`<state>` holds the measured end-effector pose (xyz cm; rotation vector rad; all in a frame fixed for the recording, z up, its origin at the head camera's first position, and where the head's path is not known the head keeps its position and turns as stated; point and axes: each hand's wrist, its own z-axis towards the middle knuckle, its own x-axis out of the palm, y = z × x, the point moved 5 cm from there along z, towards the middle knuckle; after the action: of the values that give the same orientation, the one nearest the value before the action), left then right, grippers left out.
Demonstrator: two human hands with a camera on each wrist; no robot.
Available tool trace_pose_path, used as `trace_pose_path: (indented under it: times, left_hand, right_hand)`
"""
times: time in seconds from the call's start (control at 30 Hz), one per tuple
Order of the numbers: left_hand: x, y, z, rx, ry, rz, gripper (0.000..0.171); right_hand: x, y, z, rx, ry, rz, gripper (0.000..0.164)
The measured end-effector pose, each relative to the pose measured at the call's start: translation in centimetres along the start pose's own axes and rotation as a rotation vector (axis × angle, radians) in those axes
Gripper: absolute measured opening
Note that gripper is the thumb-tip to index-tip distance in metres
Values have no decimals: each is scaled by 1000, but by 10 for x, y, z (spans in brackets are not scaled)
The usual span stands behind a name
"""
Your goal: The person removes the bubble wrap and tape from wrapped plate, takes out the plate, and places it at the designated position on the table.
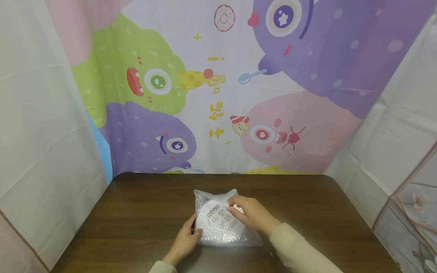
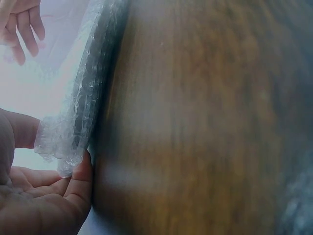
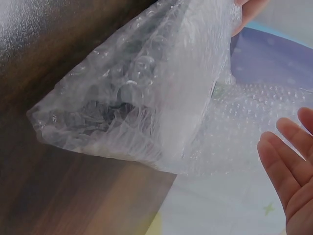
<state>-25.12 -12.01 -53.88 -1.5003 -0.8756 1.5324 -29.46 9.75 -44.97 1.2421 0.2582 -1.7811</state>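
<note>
Cream sleeves nearest me, left one [image 1: 162, 267] at the bottom of the head view, right one [image 1: 300, 250] reaching further in. Left grip [image 1: 184, 239] is pinching the pack [image 1: 223, 235] at its left edge: thumb on top, fingers tucked under, bubble film crumpled between them. Pack lies flat-ish on the surface [image 1: 136, 223], about mid-width. Through the film I can see a white piece [image 1: 204, 217] with a rounded edge and small printed marks; print too blurred to read. Right grip [image 1: 254, 213] is over the pack's far right part, holding nothing: wrist views show the fingers relaxed and slightly parted. Can't tell if they touch the film. Pack's far corners stick out as loose points of film. Surface is dark wood grain, rounded at the far corners. Behind it hangs a cloth [image 1: 191, 49] with purple, green and pink one-eyed monsters; pale sheets at left [image 1: 44, 132] and right [image 1: 403, 117].
</note>
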Motion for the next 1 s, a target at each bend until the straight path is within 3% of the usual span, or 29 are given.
trace_pose_path:
  times: [0.17, 0.33, 0.6, 1.0]
  left_hand:
    - [0, 0, 1, 6, 2, 3, 64]
    - [0, 1, 1, 13, -1, 7, 63]
    - [0, 2, 1, 8, 3, -7, 63]
    - [1, 1, 1, 9, -1, 4, 63]
  right_hand:
    - [-1, -3, 2, 8, -11, -48, 21]
    - [3, -8, 6, 28, 29, -87, 28]
    - [12, -18, 13, 65, 122, -104, 37]
    - [26, -32, 23, 110, 161, -108, 45]
